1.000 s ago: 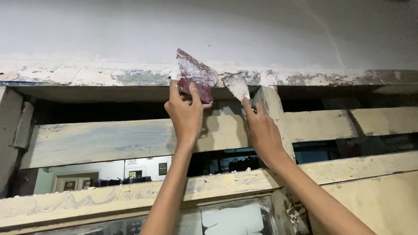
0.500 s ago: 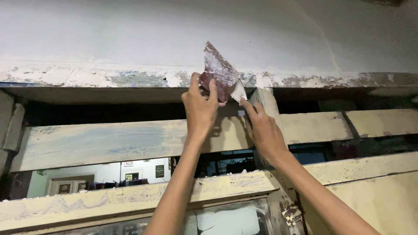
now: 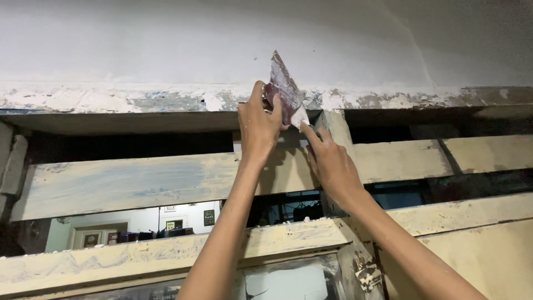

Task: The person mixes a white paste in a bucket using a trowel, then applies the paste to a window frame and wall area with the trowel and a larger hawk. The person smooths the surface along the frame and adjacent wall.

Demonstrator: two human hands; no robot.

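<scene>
Left hand (image 3: 258, 125) grips a reddish, putty-smeared flat metal scraper (image 3: 282, 89) against the flaking top edge of the wooden louvre frame (image 3: 166, 103); right hand (image 3: 328, 161) pinches a small white putty-coated blade (image 3: 300, 118) just beside it

The left hand (image 3: 260, 125) carried the reddish scraper blade (image 3: 283, 89) rightward along the peeling top beam (image 3: 139, 100) until it met the smaller putty knife (image 3: 300, 118) in the right hand (image 3: 331, 164), the blade turning more edge-on.

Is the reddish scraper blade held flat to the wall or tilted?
Tilted: the scraper blade stands on edge, slanting up-left from the left hand gripping it.
</scene>
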